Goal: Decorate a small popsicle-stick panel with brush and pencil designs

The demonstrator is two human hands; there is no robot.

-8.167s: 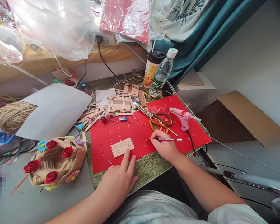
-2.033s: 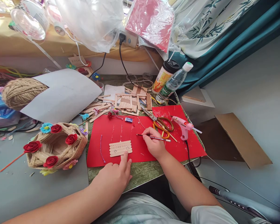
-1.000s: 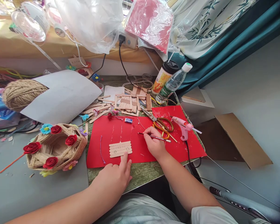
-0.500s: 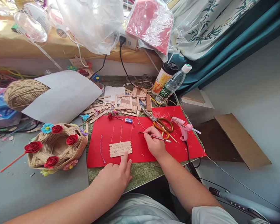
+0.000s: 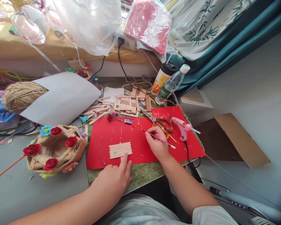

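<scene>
A small panel of craft sticks [image 5: 115, 149] laid side by side, with faint pencil drawings including a star, lies on red paper [image 5: 140, 153]. My left hand [image 5: 115, 175] presses the panel's lower right part with a stretched index finger, its other fingers loosely curled. To the right, my right hand [image 5: 158, 143] pinches a red pencil [image 5: 162, 141], the dark tip pointing left and away from the panel. Just beyond that hand are scissors [image 5: 164, 125] with brown handles. A pink glue gun [image 5: 182, 126] rests on the paper further right. A small blue-and-white eraser [image 5: 128, 121] lies above the panel.
At left stands a twine basket [image 5: 81, 150] with red paper roses. Behind it are a twine ball [image 5: 23, 95] and a white sheet [image 5: 63, 93]. Craft sticks and frames [image 5: 123, 103] pile at the back, near a water bottle [image 5: 170, 86] and a drink cup [image 5: 162, 78].
The pencil has tilted more steeply, its eraser end lower and further right, and my right hand has shifted slightly. My left finger stays on the panel. The view has moved a little.
</scene>
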